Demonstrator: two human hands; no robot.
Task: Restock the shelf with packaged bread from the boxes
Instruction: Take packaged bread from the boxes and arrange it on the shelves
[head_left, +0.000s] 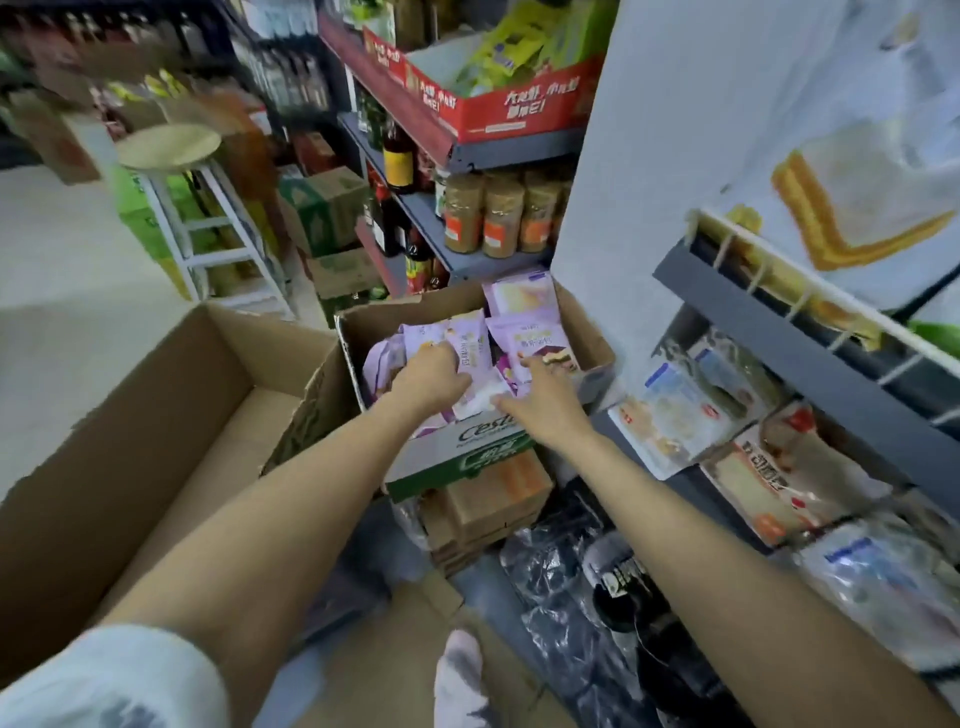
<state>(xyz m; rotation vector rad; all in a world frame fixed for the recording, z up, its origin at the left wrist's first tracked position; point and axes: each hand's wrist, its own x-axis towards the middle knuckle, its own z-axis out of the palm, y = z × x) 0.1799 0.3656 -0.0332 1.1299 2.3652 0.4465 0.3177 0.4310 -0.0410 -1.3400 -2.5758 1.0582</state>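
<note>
An open cardboard box (587, 340) in the middle holds several purple bread packets (522, 299). My left hand (434, 379) reaches into it, fingers curled over a purple packet (470, 345). My right hand (545, 397) reaches in beside it, fingers stretched onto another purple packet (540, 343) near the box's front right. On the right, a grey shelf (769, 332) with a white wire rail holds clear bread packs (680, 410) below it.
A large open cardboard box (135, 426) stands at the left. Flattened cartons and black plastic wrap (566, 571) lie on the floor in front. A white stool (176, 156) stands behind; shelves with jars and bottles (498, 213) rise at the back.
</note>
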